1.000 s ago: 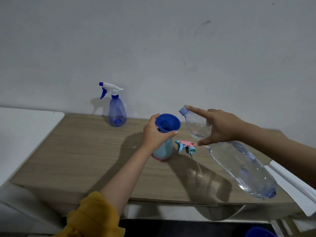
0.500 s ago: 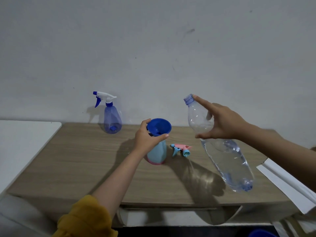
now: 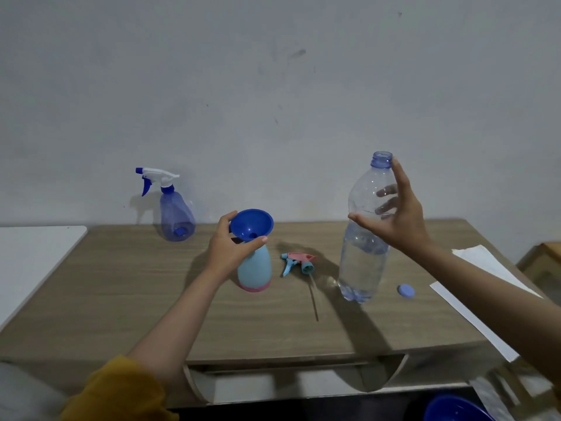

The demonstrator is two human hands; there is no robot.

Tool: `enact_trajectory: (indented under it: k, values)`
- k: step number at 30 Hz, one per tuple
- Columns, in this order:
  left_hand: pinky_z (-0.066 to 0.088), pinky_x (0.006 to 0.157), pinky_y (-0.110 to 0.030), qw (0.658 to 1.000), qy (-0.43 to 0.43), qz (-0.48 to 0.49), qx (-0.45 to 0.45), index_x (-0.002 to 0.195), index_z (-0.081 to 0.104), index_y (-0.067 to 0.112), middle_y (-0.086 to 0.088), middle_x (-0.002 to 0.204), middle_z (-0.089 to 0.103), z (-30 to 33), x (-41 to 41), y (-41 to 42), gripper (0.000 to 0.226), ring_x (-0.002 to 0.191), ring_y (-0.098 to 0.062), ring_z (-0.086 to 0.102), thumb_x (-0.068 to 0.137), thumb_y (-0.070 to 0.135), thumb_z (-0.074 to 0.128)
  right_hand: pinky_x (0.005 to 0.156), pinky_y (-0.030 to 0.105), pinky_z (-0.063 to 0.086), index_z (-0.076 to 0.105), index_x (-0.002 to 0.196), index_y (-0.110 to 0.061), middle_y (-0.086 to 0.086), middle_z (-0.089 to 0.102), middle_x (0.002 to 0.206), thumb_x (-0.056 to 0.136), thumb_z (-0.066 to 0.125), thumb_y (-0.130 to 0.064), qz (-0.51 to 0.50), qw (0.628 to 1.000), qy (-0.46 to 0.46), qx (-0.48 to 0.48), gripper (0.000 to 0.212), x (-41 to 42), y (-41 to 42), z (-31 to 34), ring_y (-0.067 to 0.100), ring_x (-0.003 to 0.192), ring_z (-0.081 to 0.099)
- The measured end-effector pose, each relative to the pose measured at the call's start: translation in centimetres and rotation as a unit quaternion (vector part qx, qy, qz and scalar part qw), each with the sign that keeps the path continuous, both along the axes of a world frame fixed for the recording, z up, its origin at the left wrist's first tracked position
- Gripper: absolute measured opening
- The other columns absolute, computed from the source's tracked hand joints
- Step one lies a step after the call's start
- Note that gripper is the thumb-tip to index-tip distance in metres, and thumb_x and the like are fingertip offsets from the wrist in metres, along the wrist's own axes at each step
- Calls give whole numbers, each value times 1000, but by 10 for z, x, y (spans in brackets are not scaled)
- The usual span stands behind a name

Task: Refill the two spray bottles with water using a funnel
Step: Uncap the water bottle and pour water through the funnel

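Water bottle (image 3: 365, 238) now upright on table (image 3: 121, 299), right hand (image 3: 397, 220) grip loosened beside it.

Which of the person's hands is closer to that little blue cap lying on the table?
The right hand. It is at the upright water bottle, up and left of the blue cap. The left hand is farther left, holding the funnel.

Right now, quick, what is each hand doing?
Left hand: holding the blue funnel on the light blue spray bottle.
Right hand: open, fingers straight, letting go of the upright water bottle.
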State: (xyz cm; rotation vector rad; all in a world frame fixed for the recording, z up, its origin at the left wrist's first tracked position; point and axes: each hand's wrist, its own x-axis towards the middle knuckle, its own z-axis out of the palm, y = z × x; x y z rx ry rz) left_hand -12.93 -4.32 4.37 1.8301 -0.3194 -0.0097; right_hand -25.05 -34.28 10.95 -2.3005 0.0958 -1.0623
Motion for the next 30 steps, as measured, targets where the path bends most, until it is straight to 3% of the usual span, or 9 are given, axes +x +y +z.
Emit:
enact_trajectory:
  k: [9, 11, 13, 15, 18, 22, 24, 27, 30]
  values:
    - [52, 87, -34, 1000, -3, -8, -2, 131, 40, 29, 4, 123, 51, 0, -1, -1, 83, 103, -16, 61, 63, 35, 86, 74, 29, 57, 8, 150, -35, 7, 44, 127, 54, 86, -53, 35, 999, -7, 18, 124, -12, -15, -14, 22, 93, 62]
    - [51, 86, -32, 1000, -3, -11, -7, 132, 39, 29, 5, 122, 51, 0, -3, -1, 81, 103, -15, 61, 65, 33, 85, 86, 22, 50, 6, 149, -35, 9, 38, 129, 56, 81, -58, 25, 999, -26, -2, 122, -12, -14, -16, 24, 105, 57]
    - [51, 85, -31, 1000, -3, -13, -14, 135, 37, 28, 5, 124, 51, 0, -4, -1, 84, 103, -13, 61, 66, 32, 84, 99, 26, 43, 6, 148, -36, 19, 31, 132, 58, 77, -63, -1, 998, -59, -38, 118, -14, -14, -17, 27, 121, 43]
    - [49, 84, -27, 1000, -2, -16, -18, 140, 32, 29, 4, 127, 49, -1, -5, -2, 89, 103, -9, 59, 67, 30, 84, 106, 41, 38, 13, 145, -34, 23, 25, 136, 61, 76, -65, -44, 989, -100, -99, 110, -17, -12, -15, 28, 129, 32]
    - [49, 88, -28, 999, 7, -22, -22, 143, 23, 34, 2, 132, 50, -3, -3, -2, 101, 108, -9, 58, 64, 35, 85, 102, 57, 35, 26, 137, -27, 15, 27, 135, 64, 75, -65, -87, 951, -184, -232, 95, -19, -1, -9, 34, 127, 32]
    - [45, 100, -40, 999, 23, -29, 5, 147, 5, 35, 1, 135, 47, -2, -5, 1, 126, 119, -14, 52, 51, 56, 84, 99, 54, 38, 50, 121, -18, 15, 46, 121, 70, 79, -47, 17, 916, -246, -317, 66, -13, 43, 9, 31, 115, 45]
    - [42, 104, -40, 999, 22, -37, 16, 148, -1, 32, 2, 141, 43, 0, -9, 1, 129, 126, -16, 47, 53, 56, 83, 93, 45, 45, 56, 117, -12, 18, 58, 111, 75, 78, -34, 108, 919, -207, -319, 52, -5, 70, 17, 30, 105, 53]
    - [40, 101, -33, 999, 21, -31, 36, 150, 0, 24, -1, 145, 39, -2, -12, 4, 123, 128, -16, 44, 61, 40, 83, 75, 41, 52, 61, 119, -8, 16, 59, 107, 81, 70, -30, 210, 936, -63, -274, 45, 19, 105, 23, 28, 98, 56]
    - [41, 99, -32, 999, 31, -27, 34, 149, 7, 23, -1, 144, 41, -10, -15, 8, 115, 128, -16, 44, 65, 30, 84, 83, 40, 51, 51, 131, -21, 4, 51, 119, 80, 69, -39, 228, 944, 125, -200, 57, 49, 131, 23, 20, 109, 50]
